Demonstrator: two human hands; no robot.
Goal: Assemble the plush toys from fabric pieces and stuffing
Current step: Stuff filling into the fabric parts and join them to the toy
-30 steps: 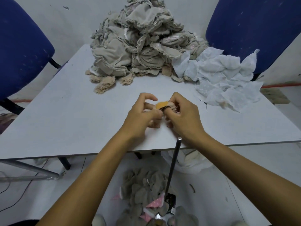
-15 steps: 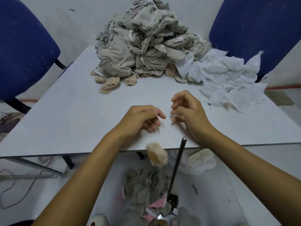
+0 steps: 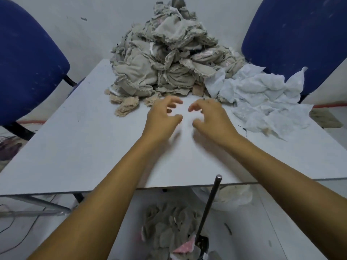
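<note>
Both hands have gone forward since half a second ago, from near the table's front edge to just short of the fabric heap, and the small stuffed piece that was falling past that edge is no longer in the air.

Largest first: the table carries the work at arm's reach, with a blue chair at each far corner. At the far middle stands the beige heap of sewn fabric pieces, likely the stock of unfilled skins, stacked where either hand can draw from its foot. To its right, touching it, spreads a white pile of thin cloth. On the floor below the front edge lies a floor pile of grey and pink pieces, probably where finished ones are dropped, with a dark rod standing up through it, perhaps for pushing in stuffing.

Each grip is released and empty. The left hand and right hand hover side by side over bare tabletop, fingers spread and loosely hooked, palms facing each other, as if to take the next piece. That piece lies just beyond the fingertips: loose tan scraps at the heap's near foot sit ahead and left of the left hand, not touched.
</note>
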